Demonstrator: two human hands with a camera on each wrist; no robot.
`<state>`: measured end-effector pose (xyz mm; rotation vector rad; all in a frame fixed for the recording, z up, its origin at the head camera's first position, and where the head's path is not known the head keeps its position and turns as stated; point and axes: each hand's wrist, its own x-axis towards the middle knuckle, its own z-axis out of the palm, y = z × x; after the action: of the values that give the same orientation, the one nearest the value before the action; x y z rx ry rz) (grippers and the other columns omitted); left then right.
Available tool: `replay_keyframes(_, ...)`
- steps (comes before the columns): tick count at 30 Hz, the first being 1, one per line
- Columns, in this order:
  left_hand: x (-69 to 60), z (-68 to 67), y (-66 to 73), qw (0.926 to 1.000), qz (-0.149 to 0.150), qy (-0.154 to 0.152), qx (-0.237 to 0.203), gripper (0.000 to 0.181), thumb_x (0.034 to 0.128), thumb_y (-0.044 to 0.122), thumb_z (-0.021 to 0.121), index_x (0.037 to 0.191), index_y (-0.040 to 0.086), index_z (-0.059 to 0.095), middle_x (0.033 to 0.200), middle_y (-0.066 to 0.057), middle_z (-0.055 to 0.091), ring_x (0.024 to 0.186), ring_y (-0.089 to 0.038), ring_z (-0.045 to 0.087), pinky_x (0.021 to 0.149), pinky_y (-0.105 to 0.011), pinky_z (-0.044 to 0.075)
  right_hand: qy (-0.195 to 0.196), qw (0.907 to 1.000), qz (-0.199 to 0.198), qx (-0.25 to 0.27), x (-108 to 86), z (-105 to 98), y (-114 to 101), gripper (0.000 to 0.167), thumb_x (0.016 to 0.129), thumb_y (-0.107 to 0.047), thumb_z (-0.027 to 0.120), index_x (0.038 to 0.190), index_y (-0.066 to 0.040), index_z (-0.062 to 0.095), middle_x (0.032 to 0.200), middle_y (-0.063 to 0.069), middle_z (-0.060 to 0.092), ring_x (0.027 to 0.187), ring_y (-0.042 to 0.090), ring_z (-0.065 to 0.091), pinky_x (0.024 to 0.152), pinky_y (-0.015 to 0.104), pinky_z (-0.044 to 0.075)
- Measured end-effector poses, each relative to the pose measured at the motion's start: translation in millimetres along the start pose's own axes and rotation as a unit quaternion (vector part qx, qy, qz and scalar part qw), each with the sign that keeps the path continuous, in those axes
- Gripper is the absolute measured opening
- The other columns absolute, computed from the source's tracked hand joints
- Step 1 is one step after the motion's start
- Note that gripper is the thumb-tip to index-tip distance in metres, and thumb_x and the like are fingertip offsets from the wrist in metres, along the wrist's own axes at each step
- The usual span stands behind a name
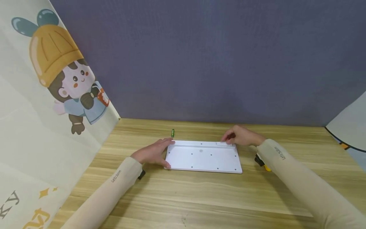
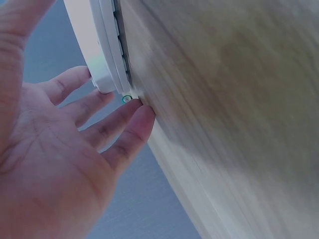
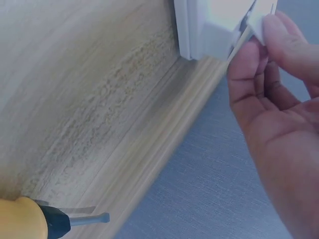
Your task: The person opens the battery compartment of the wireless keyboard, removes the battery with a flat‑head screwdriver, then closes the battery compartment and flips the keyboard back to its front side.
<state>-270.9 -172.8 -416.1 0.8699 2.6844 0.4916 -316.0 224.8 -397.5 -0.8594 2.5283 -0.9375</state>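
Observation:
A white keyboard [image 1: 200, 160] lies face down on the table, its back dotted with small screws. My left hand [image 1: 155, 153] spans its left end, thumb at the near corner and fingertips at the far one. In the left wrist view the fingers are spread and nearly straight, touching the edge. Thumb and fingers of my right hand [image 1: 239, 136] pinch a small white battery cover [image 3: 257, 24] at the keyboard's far right corner. The right wrist view shows this cover tilted up from the casing. Whatever lies inside the compartment is hidden.
A green battery [image 1: 172, 133] lies beyond the keyboard's far left corner. To the right, partly under the right sleeve, is a yellow and black screwdriver [image 3: 24, 219]. A dark blue-grey panel [image 1: 211, 63] closes off the table's back edge.

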Motion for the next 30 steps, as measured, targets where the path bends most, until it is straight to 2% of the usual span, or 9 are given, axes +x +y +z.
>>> replay_keyframes(9,-0.9,-1.1,2.0,1.0,-0.007,-0.002,0.001,0.109,0.0604,0.047,0.086,0.148,0.012,0.031,0.153,-0.008,0.023,0.138,-0.026,0.021,0.108,-0.041,0.025,-0.008,0.9999,0.013,0.0,2.4,0.4,-0.2,0.018,0.085,0.0,0.068,0.099,-0.01,0.074,0.095,0.001,0.068,0.084,0.017,0.061,0.07,0.029,0.051)
replay_keyframes(19,-2.5,-4.2,7.7,0.9999,-0.007,0.0,-0.008,0.108,0.0605,0.043,0.087,0.147,0.01,0.032,0.153,-0.011,0.023,0.138,-0.029,0.021,0.108,-0.044,0.025,0.007,0.9999,-0.006,-0.006,1.1,4.8,0.5,0.021,0.084,0.007,0.065,0.098,-0.006,0.074,0.095,0.004,0.068,0.083,0.017,0.061,0.069,0.029,0.051)
replay_keyframes(26,-2.5,-4.8,9.0,0.9999,-0.007,-0.002,-0.009,0.107,0.0611,0.042,0.087,0.147,0.01,0.031,0.153,-0.011,0.023,0.138,-0.029,0.021,0.108,-0.045,0.026,-0.005,0.9998,0.006,-0.02,3.7,4.7,2.4,0.024,0.089,0.007,0.059,0.099,-0.011,0.071,0.091,0.001,0.065,0.081,0.017,0.057,0.066,0.03,0.05)
replay_keyframes(30,-2.0,-4.9,9.5,0.9999,-0.009,-0.003,-0.01,0.107,0.0612,0.041,0.087,0.147,0.01,0.031,0.153,-0.011,0.023,0.138,-0.029,0.021,0.108,-0.044,0.026,-0.012,0.9997,0.0,-0.021,4.8,3.5,3.4,0.024,0.089,0.007,0.058,0.098,-0.011,0.07,0.091,0.0,0.064,0.083,0.018,0.058,0.068,0.032,0.05)
